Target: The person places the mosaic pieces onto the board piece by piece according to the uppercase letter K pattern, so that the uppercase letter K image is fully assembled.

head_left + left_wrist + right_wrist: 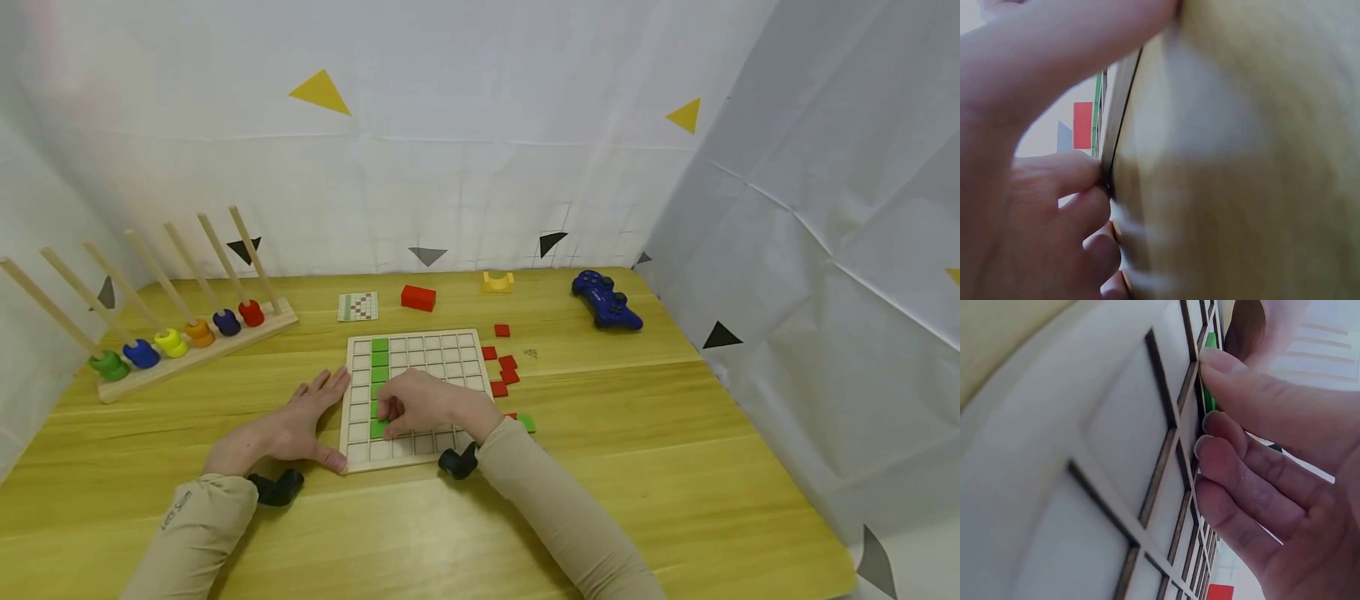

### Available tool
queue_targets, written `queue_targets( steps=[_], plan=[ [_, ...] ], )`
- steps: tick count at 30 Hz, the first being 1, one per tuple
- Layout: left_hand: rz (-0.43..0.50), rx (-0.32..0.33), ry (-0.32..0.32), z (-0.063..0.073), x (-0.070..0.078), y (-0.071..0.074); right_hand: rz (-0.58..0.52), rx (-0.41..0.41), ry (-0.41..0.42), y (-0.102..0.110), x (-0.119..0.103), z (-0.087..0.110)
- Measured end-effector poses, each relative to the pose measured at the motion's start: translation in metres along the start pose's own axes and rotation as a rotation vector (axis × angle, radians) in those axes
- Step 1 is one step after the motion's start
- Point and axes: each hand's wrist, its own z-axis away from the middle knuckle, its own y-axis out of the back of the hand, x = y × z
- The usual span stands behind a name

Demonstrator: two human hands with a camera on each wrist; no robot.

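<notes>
A wooden grid board lies on the table with a column of green square tiles in its second column from the left. The right hand is over the lower part of that column, fingers curled. Its thumb and fingertips are at the lowest green tile, set in the grid; the palm hides part of the board. The left hand rests with spread fingers along the board's left edge, its thumb at the near left corner. In the left wrist view its fingers touch the board's side.
Several red tiles and a green tile lie right of the board. Behind it are a pattern card, a red block and a yellow arch block. A peg stand stands left, a blue game controller right.
</notes>
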Motion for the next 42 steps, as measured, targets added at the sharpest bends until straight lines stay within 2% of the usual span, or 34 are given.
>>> queue_targets(
  steps=[15,29,32,36,39,42],
  plan=[
    [0.000,0.003,-0.004,0.002,0.000,0.000,0.022,0.012,0.036,0.000,0.000,-0.001],
    [0.001,0.010,-0.010,0.001,-0.002,0.001,0.001,-0.018,-0.003,0.002,-0.004,-0.001],
    [0.000,0.007,-0.013,0.001,-0.001,0.000,-0.002,-0.007,0.016,0.009,-0.005,0.006],
    [0.002,0.011,-0.014,0.001,-0.001,-0.001,-0.043,0.042,0.061,0.033,-0.002,0.023],
    [0.006,0.014,-0.008,0.001,-0.002,0.000,-0.084,0.065,0.077,0.050,0.009,0.041],
    [0.003,0.010,-0.009,0.000,-0.002,-0.001,-0.128,0.070,0.056,0.058,0.027,0.060]
  ],
)
